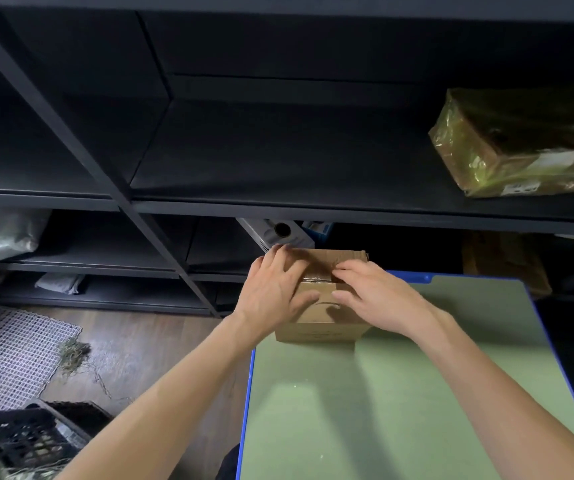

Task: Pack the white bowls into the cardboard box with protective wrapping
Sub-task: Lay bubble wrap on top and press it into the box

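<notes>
Head view, nearest first: a pale green tabletop with a blue rim [417, 393] fills the lower right, and both bare forearms reach across it from the near edge. At the tabletop's far left corner stands a small brown cardboard box [316, 323], its flaps down and a strip of clear shiny tape [316, 277] running across its top. The left hand [273, 289] lies flat on the left part of the box top, fingers straight and spread, thumb down over the front face. The right hand [372, 296] lies flat on the right part, fingers stretched out with their tips on the tape; neither hand curls round anything. The two hands are close, the thumbs nearly meeting on the front face. Left of the tabletop, on the wooden floor [147, 348], sit a black plastic crate [18, 438], a white mesh mat [11, 355] and a tuft of dry hay [74, 353]. Beyond the box rises a black metal shelf unit [278, 202]. A white carton [278, 232] rests on its lower shelf just behind the box, and a parcel wrapped in yellowish film [521, 143] sits on the upper shelf at the right
</notes>
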`<state>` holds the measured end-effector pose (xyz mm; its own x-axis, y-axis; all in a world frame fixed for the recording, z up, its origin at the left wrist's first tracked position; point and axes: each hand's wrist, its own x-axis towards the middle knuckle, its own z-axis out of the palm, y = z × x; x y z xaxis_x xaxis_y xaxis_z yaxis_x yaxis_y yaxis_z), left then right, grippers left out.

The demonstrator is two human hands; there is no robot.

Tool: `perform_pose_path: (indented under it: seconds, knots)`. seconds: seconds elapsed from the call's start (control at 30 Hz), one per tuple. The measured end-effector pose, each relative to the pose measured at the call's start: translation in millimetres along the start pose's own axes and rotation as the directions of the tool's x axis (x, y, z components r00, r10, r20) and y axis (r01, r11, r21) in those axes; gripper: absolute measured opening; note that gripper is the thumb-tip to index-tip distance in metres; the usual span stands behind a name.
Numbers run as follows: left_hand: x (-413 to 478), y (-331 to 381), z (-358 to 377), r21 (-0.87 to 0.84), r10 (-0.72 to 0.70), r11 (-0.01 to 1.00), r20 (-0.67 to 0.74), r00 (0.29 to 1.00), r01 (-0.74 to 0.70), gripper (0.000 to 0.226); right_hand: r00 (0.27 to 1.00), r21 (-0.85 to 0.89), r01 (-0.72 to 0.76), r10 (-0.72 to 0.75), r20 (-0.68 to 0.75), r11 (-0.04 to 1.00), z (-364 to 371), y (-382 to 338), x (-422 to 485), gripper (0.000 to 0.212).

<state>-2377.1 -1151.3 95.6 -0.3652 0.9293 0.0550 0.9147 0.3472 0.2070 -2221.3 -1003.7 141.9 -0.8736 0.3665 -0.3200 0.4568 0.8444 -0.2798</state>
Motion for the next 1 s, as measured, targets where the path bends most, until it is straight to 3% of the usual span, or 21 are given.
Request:
perform_pose_path:
  seconds: [0.17,0.37,0.67,0.83,1.0]
  knots:
    - [8.2,-4.9,10.2,-0.002,-0.065,0.998,0.119,0.991,0.066,0.078,0.983,-0.047,0.066,-0.073,-0.168,0.997,31.2,5.6,-12.1,0.065]
    - [18.4,4.5,24.2,-0.028,-0.095,0.995,0.091,0.991,0.097,0.076,0.984,-0.256,0.033,-0.076,-0.158,0.966,67.5,6.1,-21.7,0.091]
    - [24.3,16.7,36.5,-0.127,-0.172,0.979,-0.093,0.981,0.160,0.046,0.980,-0.284,0.018,-0.073,-0.186,0.959,70.4,7.0,-9.4,0.093]
    - [27.5,16.9,35.4,-0.157,-0.189,0.973,-0.112,0.976,0.170,0.041,0.978,-0.279,0.040,-0.095,-0.185,0.959,72.3,9.7,-5.3,0.094]
    - [30.1,12.5,32.6,-0.184,-0.175,0.971,-0.100,0.979,0.155,0.040,0.946,-0.174,0.088,-0.137,-0.295,0.981,64.6,19.2,7.9,0.103]
